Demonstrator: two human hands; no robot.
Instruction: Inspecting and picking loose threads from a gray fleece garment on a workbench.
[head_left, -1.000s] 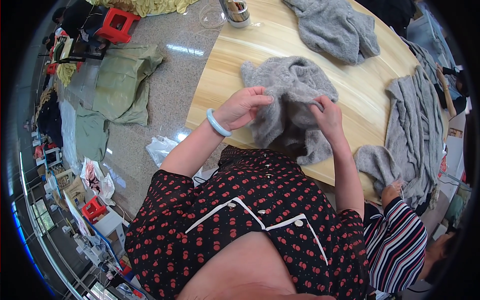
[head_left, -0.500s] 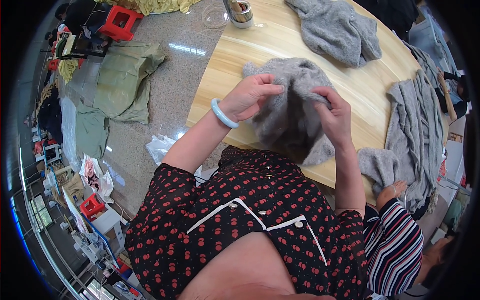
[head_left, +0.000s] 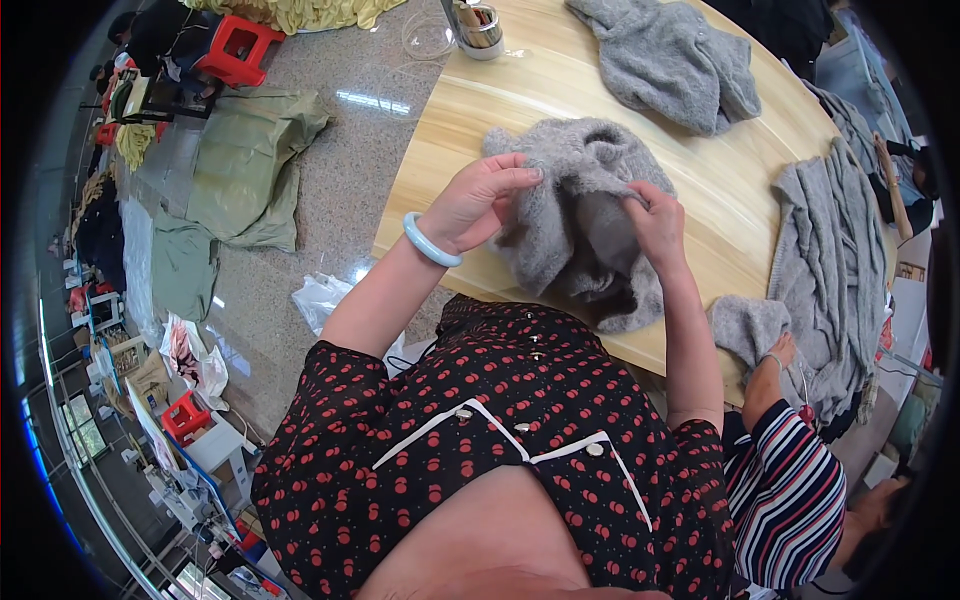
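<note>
A fuzzy grey knit garment (head_left: 545, 235) lies bunched on the wooden table (head_left: 500, 95) in front of me, its edge lifted so that the dark inside shows. My left hand (head_left: 485, 200), with a pale blue bangle (head_left: 431, 241) on the wrist, pinches the garment's edge on the left between thumb and fingers. On the other side of the opening, my right hand (head_left: 657, 228) grips the edge with its fingertips. Between my hands the cloth is held up, and its lower folds rest near the table's front edge.
Another grey knit garment (head_left: 685, 65) lies at the table's far side, beside a cup of tools (head_left: 480, 30). More grey knits (head_left: 830, 240) are piled at the right, where a person in striped clothing (head_left: 790, 490) sits close by. Green sacking (head_left: 245, 165) and a red stool (head_left: 240, 48) stand left.
My hands have moved slightly left and spread a little farther apart. The garment's edge between them has opened and shifted. The neighbour's hand at the right has moved a little.
</note>
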